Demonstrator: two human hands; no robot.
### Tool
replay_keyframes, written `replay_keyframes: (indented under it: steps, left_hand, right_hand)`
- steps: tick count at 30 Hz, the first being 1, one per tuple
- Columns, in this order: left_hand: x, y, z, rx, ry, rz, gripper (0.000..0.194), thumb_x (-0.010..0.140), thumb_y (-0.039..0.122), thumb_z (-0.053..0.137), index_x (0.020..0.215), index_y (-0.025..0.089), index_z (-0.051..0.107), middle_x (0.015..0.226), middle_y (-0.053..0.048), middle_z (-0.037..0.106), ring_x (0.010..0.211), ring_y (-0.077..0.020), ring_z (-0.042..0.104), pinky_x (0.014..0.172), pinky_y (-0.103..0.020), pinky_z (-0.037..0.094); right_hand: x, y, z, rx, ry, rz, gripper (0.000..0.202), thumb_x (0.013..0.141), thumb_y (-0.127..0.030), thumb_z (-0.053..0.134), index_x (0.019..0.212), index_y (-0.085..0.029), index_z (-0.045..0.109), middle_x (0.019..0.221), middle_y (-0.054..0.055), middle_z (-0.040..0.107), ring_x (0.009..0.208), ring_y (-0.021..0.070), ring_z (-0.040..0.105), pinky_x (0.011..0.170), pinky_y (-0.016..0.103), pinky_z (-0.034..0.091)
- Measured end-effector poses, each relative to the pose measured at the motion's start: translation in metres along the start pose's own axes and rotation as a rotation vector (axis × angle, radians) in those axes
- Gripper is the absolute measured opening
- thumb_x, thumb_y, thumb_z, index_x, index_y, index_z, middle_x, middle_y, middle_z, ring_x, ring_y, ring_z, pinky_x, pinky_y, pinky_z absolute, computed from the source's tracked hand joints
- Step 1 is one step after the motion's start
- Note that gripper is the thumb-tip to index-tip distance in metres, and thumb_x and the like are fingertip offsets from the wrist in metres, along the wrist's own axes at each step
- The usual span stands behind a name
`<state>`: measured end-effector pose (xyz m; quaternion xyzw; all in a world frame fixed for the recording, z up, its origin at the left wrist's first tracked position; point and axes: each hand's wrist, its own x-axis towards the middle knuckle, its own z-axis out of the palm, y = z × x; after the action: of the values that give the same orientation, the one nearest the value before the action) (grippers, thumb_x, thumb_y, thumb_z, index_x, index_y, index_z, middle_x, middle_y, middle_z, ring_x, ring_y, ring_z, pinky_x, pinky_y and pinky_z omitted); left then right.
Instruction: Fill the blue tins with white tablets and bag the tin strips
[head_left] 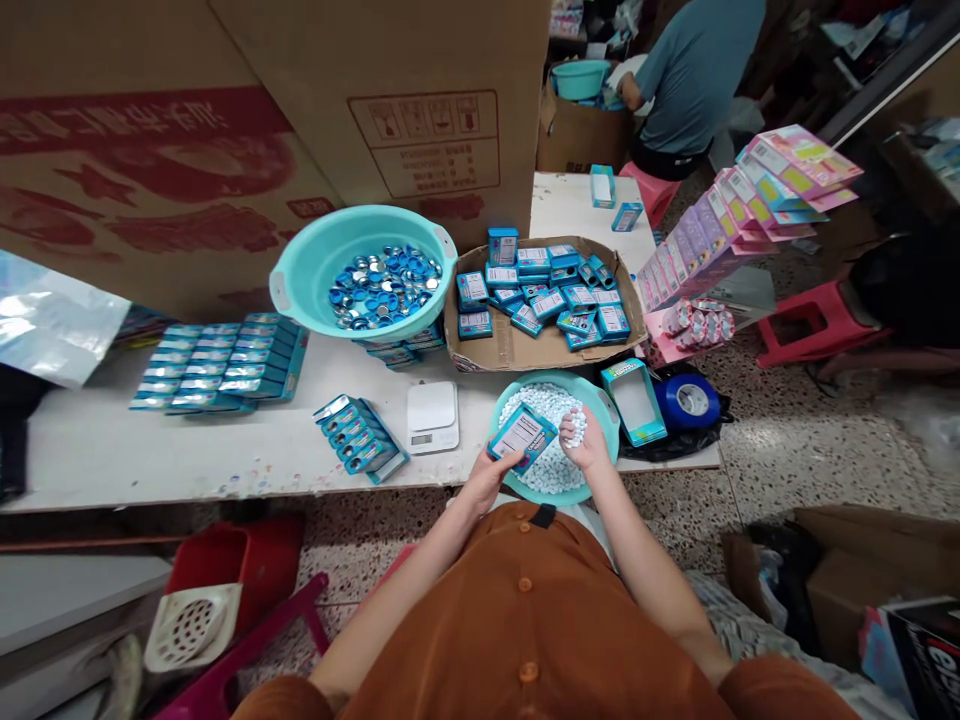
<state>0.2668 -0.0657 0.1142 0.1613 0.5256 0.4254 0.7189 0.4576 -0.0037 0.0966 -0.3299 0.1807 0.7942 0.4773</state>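
My left hand (487,478) grips a small blue printed box (523,437), tilted above a turquoise basin (609,420) at the table's front edge. White pellets (556,474) fill much of that basin. Cupped over its right side, my right hand (589,440) holds a small heap of the same pellets, close beside the box. Behind the basin, a cut-down cardboard tray (480,352) holds many similar blue boxes (550,303). To the left sits a white digital scale (433,415), with a block of blue boxes (358,436) next to it.
A larger turquoise basin (296,290) holds blue and silver caps (386,285). Stacked blue boxes (225,365) stand at left. An open blue carton (634,400) and blue tape roll (686,400) lie right. Large cardboard cartons (300,120) wall the back. Another person (690,80) sits beyond.
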Motion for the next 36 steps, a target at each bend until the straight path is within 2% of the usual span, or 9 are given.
replay_keyframes:
  steps: [3,6,9,14,17,20,26,32,36]
  left_hand:
    - [0.001,-0.007,-0.002,0.172,-0.011,0.064,0.068,0.053,0.033,0.084,0.111,0.019,0.049,0.096,-0.004,0.069,0.089,-0.0198,0.066,0.082,-0.034,0.052]
    - [0.003,-0.009,-0.004,0.286,0.023,0.14,0.071,0.055,0.035,0.082,0.116,0.022,0.047,0.1,-0.003,0.067,0.091,-0.0194,0.065,0.08,-0.031,0.051]
    - [0.004,-0.009,-0.003,0.254,0.054,0.152,0.064,0.062,0.04,0.077,0.116,0.02,0.05,0.11,-0.007,0.064,0.1,-0.0202,0.062,0.087,-0.031,0.049]
    - [0.001,-0.009,-0.001,0.253,-0.012,0.147,0.06,0.064,0.04,0.076,0.113,0.021,0.047,0.103,-0.005,0.067,0.095,-0.0193,0.064,0.088,-0.033,0.048]
    - [0.001,-0.011,-0.003,0.371,-0.082,0.234,0.06,0.063,0.037,0.076,0.113,0.021,0.047,0.101,-0.005,0.067,0.098,-0.0211,0.063,0.09,-0.035,0.046]
    - [0.005,-0.015,-0.005,0.531,-0.03,0.366,0.056,0.065,0.035,0.074,0.114,0.02,0.054,0.113,-0.008,0.063,0.112,-0.0248,0.056,0.098,-0.038,0.041]
    - [0.014,-0.022,0.003,0.923,-0.021,0.596,0.039,0.071,0.029,0.068,0.11,0.025,0.061,0.107,-0.007,0.064,0.102,-0.0263,0.056,0.091,-0.038,0.042]
    - [0.018,-0.024,0.016,1.161,-0.051,0.626,0.039,0.075,0.028,0.064,0.113,0.027,0.058,0.103,-0.005,0.066,0.098,-0.0252,0.057,0.09,-0.036,0.041]
    - [0.02,-0.027,0.018,1.185,-0.037,0.689,0.041,0.074,0.027,0.065,0.114,0.028,0.058,0.099,-0.006,0.067,0.092,-0.0256,0.058,0.086,-0.035,0.041]
  right_hand:
    - [-0.004,-0.003,0.008,0.008,-0.053,-0.054,0.026,0.095,-0.032,0.032,0.078,-0.021,0.048,0.059,-0.005,0.045,0.044,0.0059,0.039,0.039,0.013,0.033]
    - [-0.009,-0.009,0.01,-0.004,-0.068,-0.115,0.019,0.092,-0.029,0.037,0.079,-0.021,0.049,0.06,-0.005,0.046,0.045,0.0057,0.04,0.037,0.013,0.031]
    - [-0.015,-0.016,0.008,-0.005,-0.062,-0.15,0.016,0.091,-0.027,0.038,0.083,-0.021,0.051,0.061,-0.005,0.047,0.045,0.0055,0.041,0.036,0.013,0.03]
    - [-0.022,-0.021,0.005,-0.037,-0.053,-0.194,0.012,0.088,-0.023,0.04,0.087,-0.021,0.052,0.06,-0.006,0.046,0.044,0.0053,0.039,0.036,0.013,0.03]
    - [-0.025,-0.022,0.01,-0.071,-0.053,-0.243,0.009,0.085,-0.022,0.043,0.084,-0.021,0.052,0.059,-0.006,0.045,0.044,0.0056,0.039,0.036,0.013,0.031]
    - [-0.028,-0.021,0.02,-0.076,-0.059,-0.28,0.01,0.083,-0.021,0.043,0.083,-0.021,0.053,0.058,-0.006,0.046,0.044,0.0058,0.04,0.036,0.013,0.031]
    - [-0.032,-0.009,0.042,-0.144,-0.079,-0.316,0.015,0.082,-0.022,0.044,0.093,-0.021,0.055,0.061,-0.005,0.049,0.045,0.0055,0.041,0.037,0.013,0.031]
    - [-0.029,0.015,0.048,-0.243,-0.009,-0.359,0.006,0.077,-0.023,0.049,0.079,-0.02,0.053,0.059,-0.004,0.051,0.048,0.0067,0.046,0.04,0.015,0.036]
    - [-0.03,0.023,0.047,-0.295,0.019,-0.427,0.008,0.075,-0.025,0.051,0.07,-0.019,0.052,0.061,-0.002,0.054,0.054,0.0083,0.052,0.048,0.018,0.044]
